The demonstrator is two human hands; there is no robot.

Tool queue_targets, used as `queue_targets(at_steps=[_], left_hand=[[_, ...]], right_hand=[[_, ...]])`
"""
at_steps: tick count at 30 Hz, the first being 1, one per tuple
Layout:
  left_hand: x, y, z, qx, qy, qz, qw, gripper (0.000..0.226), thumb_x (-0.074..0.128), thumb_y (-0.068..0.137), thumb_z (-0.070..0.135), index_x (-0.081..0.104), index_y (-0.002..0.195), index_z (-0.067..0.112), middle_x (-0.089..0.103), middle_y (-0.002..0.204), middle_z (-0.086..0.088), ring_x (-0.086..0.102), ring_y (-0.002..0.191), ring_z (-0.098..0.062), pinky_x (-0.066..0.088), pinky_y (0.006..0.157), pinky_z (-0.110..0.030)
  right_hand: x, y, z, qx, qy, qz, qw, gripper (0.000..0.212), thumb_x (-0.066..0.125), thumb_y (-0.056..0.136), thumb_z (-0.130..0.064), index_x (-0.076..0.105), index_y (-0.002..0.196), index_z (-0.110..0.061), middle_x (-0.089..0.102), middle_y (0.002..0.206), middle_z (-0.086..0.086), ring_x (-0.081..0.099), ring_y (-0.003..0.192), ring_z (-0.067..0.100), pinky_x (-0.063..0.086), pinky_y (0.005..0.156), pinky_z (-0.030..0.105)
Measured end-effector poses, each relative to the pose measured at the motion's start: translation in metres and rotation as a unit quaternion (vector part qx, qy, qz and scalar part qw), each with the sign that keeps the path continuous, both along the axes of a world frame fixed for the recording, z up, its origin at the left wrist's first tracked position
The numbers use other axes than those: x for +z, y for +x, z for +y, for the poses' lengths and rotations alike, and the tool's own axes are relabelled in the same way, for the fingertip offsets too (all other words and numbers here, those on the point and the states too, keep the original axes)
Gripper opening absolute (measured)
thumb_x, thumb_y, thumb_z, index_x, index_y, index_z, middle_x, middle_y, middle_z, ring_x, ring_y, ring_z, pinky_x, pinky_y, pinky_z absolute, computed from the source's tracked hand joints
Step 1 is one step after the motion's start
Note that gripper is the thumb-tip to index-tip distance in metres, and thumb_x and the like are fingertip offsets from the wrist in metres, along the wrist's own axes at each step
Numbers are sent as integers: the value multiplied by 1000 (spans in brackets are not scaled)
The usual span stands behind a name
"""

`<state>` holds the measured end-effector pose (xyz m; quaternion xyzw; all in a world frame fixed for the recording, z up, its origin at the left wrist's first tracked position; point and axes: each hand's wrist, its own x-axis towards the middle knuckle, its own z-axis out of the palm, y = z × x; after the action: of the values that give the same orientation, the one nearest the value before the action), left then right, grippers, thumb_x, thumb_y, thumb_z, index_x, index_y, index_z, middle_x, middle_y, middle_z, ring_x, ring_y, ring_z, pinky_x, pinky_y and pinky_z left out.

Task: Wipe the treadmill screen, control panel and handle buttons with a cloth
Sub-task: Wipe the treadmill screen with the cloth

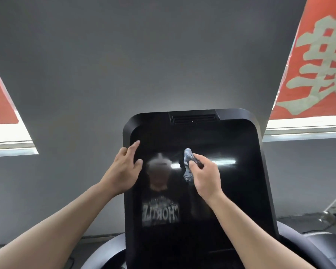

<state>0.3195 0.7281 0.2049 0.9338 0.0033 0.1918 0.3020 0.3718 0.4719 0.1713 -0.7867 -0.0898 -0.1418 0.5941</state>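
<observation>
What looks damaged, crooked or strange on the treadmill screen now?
Nothing stands out. The screen is dark and shows no cracks; the right hand holds the cloth on it, the left hand steadies its edge.

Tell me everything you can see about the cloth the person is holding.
The cloth is small, pale blue-grey and looks soft, bunched into a crumpled, roughly upright wad rather than spread flat. The right hand pinches it, with most of the fabric sticking out to the left of the fingers. It lies against the upper middle of the dark, glossy treadmill screen, beside a bright reflected light streak. How firmly it presses on the glass cannot be told. The left hand does not touch it.
</observation>
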Motion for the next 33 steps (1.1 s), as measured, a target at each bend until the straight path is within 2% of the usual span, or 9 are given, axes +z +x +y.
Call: queue_targets(at_steps=[3, 7, 10, 13, 17, 21, 25, 29, 33], left_hand=[[4, -9, -22, -38, -84, 1, 996, 59, 58, 102, 50, 42, 157, 34, 56, 115, 10, 63, 93, -9, 51, 95, -28], [25, -21, -48, -159, -250, 79, 952, 68, 68, 86, 72, 52, 143, 39, 73, 117, 6, 73, 108, -14, 60, 96, -41], [35, -24, -53, -95, -168, 27, 981, 36, 69, 97, 51, 60, 129, 37, 76, 105, 13, 73, 96, -5, 58, 90, -34], [42, -29, -45, -88, -252, 16, 964, 19, 59, 107, 27, 68, 124, 29, 79, 104, 6, 76, 95, -13, 60, 92, -43], [52, -41, -38, -136, -426, 65, 892, 30, 44, 113, 14, 66, 132, 12, 76, 118, -14, 74, 109, -31, 62, 88, -48], [45, -37, -30, -69, -407, 13, 911, 22, 51, 109, 21, 72, 117, 20, 75, 115, -15, 70, 113, -39, 59, 95, -57], [42, -32, -27, -15, -319, -70, 945, 19, 61, 102, 24, 68, 113, 38, 76, 106, 0, 72, 103, -24, 56, 99, -55], [47, -36, -13, -34, -338, -74, 938, 50, 59, 104, 5, 60, 131, 46, 75, 105, -5, 74, 98, -32, 60, 92, -59], [56, -42, 0, -11, -329, -84, 941, 44, 60, 103, 3, 64, 126, 40, 75, 102, -4, 73, 93, -37, 62, 85, -60]], right_hand=[[45, -15, 19, 147, 246, 133, 949, 13, 66, 101, -8, 77, 108, -11, 78, 102, 20, 75, 85, 30, 62, 83, 50], [61, -18, 41, 192, 209, 154, 947, 26, 82, 91, -23, 66, 96, -4, 71, 88, 21, 70, 81, 38, 58, 84, 66], [68, -18, 45, 227, 177, 133, 948, 29, 85, 88, -28, 63, 88, -9, 63, 79, 16, 62, 72, 32, 59, 70, 53], [78, -19, 35, 264, 194, 135, 935, 19, 73, 98, -18, 62, 87, -7, 64, 73, 8, 61, 68, 21, 57, 62, 35], [88, -12, 22, 261, 213, 158, 928, 19, 63, 104, -14, 55, 87, -13, 65, 84, 12, 65, 81, 30, 58, 81, 54], [89, -11, 28, 245, 173, 126, 946, 9, 64, 103, -12, 57, 109, -11, 69, 92, 16, 64, 83, 37, 54, 91, 70], [87, -20, 43, 278, 62, 46, 958, 33, 77, 96, -17, 62, 124, -27, 77, 100, 11, 77, 92, 28, 61, 90, 58], [91, -16, 51, 252, 28, 6, 967, 36, 74, 97, -9, 68, 117, -40, 78, 95, 6, 77, 88, 28, 62, 90, 51], [105, -15, 59, 247, 19, -15, 969, 36, 73, 97, -11, 69, 113, -43, 78, 94, 3, 75, 82, 28, 62, 78, 40]])
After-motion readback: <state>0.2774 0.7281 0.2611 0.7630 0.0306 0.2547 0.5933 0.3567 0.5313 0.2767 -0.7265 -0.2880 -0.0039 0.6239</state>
